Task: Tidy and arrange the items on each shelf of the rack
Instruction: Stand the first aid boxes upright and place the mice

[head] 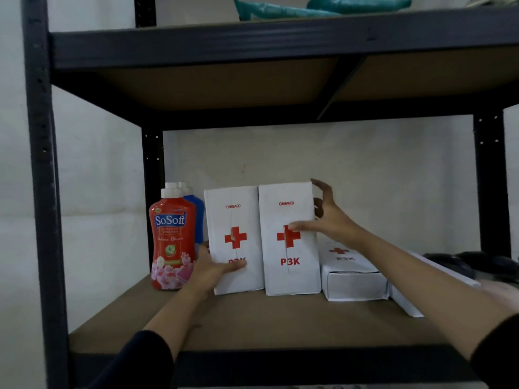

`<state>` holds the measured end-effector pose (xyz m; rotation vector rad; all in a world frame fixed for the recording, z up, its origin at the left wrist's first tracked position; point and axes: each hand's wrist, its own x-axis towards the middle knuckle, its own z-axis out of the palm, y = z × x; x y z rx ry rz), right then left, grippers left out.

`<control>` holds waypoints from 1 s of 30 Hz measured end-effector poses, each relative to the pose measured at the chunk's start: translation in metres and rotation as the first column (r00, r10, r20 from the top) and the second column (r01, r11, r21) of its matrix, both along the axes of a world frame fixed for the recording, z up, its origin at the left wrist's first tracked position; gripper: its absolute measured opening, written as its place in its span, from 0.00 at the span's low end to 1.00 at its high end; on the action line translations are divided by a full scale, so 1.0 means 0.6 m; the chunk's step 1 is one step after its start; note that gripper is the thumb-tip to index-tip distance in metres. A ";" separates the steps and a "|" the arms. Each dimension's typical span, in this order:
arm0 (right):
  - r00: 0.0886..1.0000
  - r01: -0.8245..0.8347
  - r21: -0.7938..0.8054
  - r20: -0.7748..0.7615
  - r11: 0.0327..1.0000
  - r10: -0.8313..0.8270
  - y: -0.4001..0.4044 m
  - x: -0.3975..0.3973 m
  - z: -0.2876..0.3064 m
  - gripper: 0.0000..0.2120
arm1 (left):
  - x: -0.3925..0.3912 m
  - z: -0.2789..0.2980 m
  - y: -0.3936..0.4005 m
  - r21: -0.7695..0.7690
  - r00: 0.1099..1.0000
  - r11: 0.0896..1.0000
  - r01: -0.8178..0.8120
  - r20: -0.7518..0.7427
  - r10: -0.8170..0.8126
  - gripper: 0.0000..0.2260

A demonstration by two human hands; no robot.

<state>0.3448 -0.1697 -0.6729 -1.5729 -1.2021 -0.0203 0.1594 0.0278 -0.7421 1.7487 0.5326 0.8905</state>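
Observation:
Two white first-aid boxes with red crosses stand upright side by side on the brown shelf (252,321). My left hand (213,269) grips the lower left corner of the left box (236,220), thumb across its front. My right hand (328,220) holds the right edge of the right box (289,197), thumb on the cross and fingers spread behind it. To the right, a third first-aid box (351,273) lies flat. A red SoSoft bottle (171,237) stands at the left, with a blue bottle (196,214) behind it.
Another white box (407,301) lies flat at the right, partly under my right arm. Dark objects (463,262) sit at the far right. Black rack posts (42,192) frame the shelf. Teal pouches (309,8) lie on the shelf above.

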 end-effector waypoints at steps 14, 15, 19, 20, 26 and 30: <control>0.985 0.163 -0.340 0.109 0.926 -0.133 0.018 0.047 -0.045 0.52 | 0.054 -0.007 0.024 0.219 0.982 0.975 -0.041 -0.171 0.079 0.29; 0.982 0.183 -0.343 0.116 0.921 -0.152 0.020 0.054 -0.043 0.52 | 0.064 -0.007 0.025 0.230 0.980 0.972 -0.044 -0.179 0.087 0.30; 0.964 0.259 -0.340 0.143 0.904 -0.222 0.022 0.086 -0.040 0.53 | 0.099 -0.001 0.024 0.238 0.978 0.971 -0.014 -0.200 0.063 0.29; 0.962 0.270 -0.339 0.135 0.901 -0.238 0.020 0.095 -0.040 0.53 | 0.107 0.000 0.022 0.240 0.978 0.971 -0.006 -0.202 0.056 0.29; 0.968 0.245 -0.351 0.037 0.904 -0.248 0.011 0.133 -0.041 0.52 | 0.144 -0.002 0.020 0.241 0.983 0.971 0.012 -0.181 0.032 0.27; 0.974 0.205 -0.378 -0.012 0.903 -0.227 0.017 0.148 -0.039 0.53 | 0.156 -0.004 0.026 0.234 0.986 0.972 0.013 -0.165 0.027 0.28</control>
